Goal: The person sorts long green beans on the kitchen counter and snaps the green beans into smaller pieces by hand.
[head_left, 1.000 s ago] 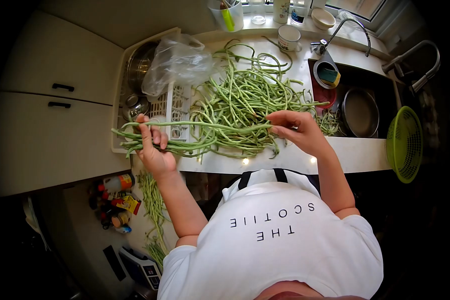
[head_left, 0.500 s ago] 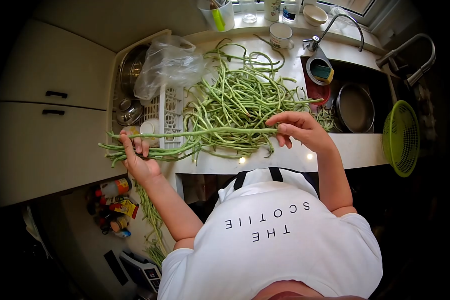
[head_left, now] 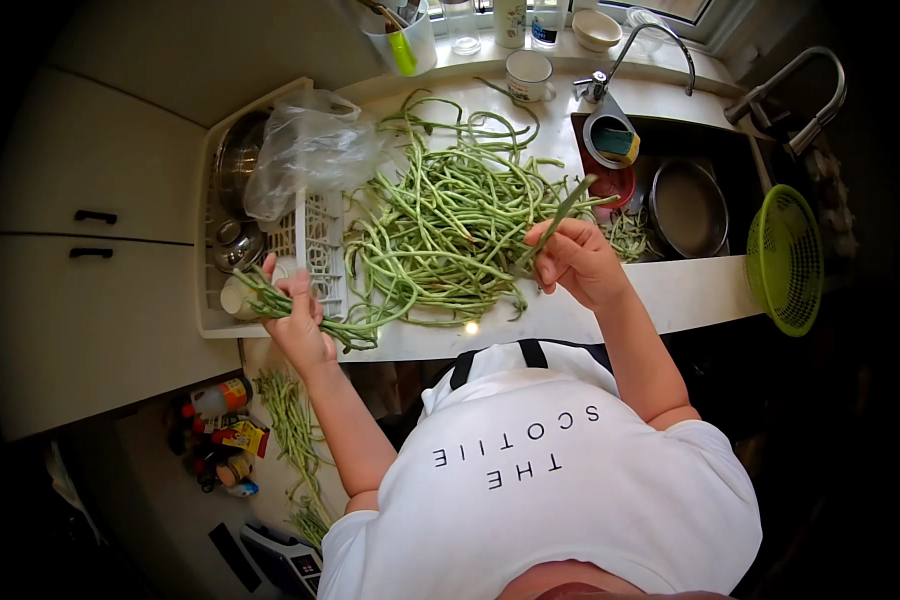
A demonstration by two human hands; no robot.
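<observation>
My left hand (head_left: pixel 303 322) is closed round a small bunch of green long beans (head_left: pixel 358 332), their ends poking out to the left over the dish rack. In my right hand (head_left: pixel 582 268), thumb and fingers pinch a single long bean (head_left: pixel 572 204), one end of which slants up and to the right. Between the hands a large tangled pile of long beans (head_left: pixel 455 200) covers the white counter. Part of the bean in my right hand is hidden by the fingers and is hard to tell from the pile.
At the left, a white dish rack (head_left: pixel 315 245) holds metal pots under a clear plastic bag (head_left: pixel 315 140). To the right, the sink holds a metal pan (head_left: pixel 688 210) and bean scraps (head_left: pixel 625 235). A green colander (head_left: pixel 788 260) leans at the far right. More beans (head_left: pixel 295 425) lie lower left.
The long bean stretched level between both hands is now held only by my right hand, tilted upward. My left hand and its bunch have shifted right; the whole view has shifted slightly.
</observation>
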